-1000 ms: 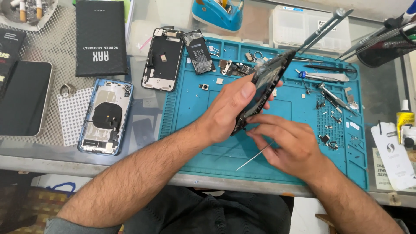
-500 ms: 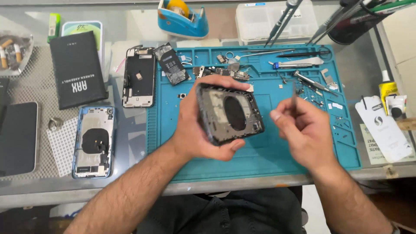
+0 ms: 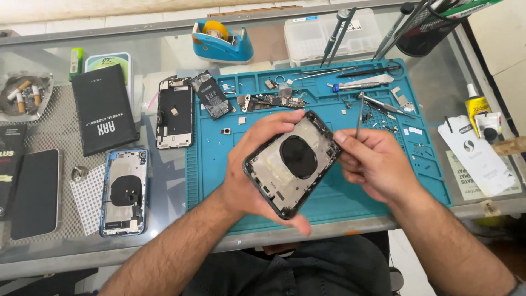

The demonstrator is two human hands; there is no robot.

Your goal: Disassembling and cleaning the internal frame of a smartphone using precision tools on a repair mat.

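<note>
So the left hand (image 3: 249,181) is gripping an opened phone housing (image 3: 293,163), fingers wrapping over its top edge and thumb hooking under the bottom corner. It's being held up above the blue repair mat (image 3: 219,181), tilted diagonally, inside facing the camera, so the round black charging coil (image 3: 298,156) is showing right in the middle. The right hand (image 3: 378,164) is sitting just beside the housing's upper right corner, pinching a thin metal tool (image 3: 359,115) that's pointing upward. Looks like tweezers, but it's too thin to say for sure.

Around that, a logic board (image 3: 271,101) and small loose parts are lying along the top of the mat, with a metal spudger (image 3: 361,83) near them. Off the mat to the left, a second stripped phone frame (image 3: 174,112) and a blue phone back (image 3: 124,192) with its own coil are lying on the glass table (image 3: 164,57). A blue tape dispenser (image 3: 222,43) is sitting at the far edge.
</note>
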